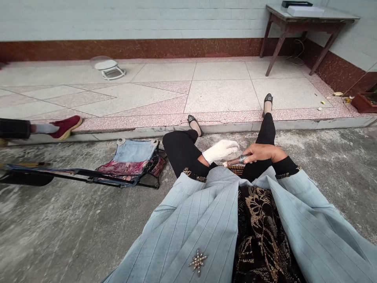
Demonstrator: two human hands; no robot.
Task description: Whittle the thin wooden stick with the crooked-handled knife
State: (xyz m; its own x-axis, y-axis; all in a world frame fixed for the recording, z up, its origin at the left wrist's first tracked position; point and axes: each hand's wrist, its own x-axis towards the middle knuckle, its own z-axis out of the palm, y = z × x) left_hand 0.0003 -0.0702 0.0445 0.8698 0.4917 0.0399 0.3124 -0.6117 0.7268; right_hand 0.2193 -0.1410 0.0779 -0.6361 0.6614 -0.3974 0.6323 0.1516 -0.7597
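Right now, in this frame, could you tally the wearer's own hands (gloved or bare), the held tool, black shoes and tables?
Gloved left hand: 1
Bare right hand: 1
Held tool: 1
Black shoes: 2
Table: 1
Total: 6

The bare right hand [260, 152] holds a brown tool [235, 161] near the white-gloved left hand [222, 150].

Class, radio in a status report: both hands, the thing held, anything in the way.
Right hand: bare, gripping brown tool. Left hand: gloved, alongside it, grasp unclear. Slatted item by the tool, partly hidden. No obstruction seen at the hands.
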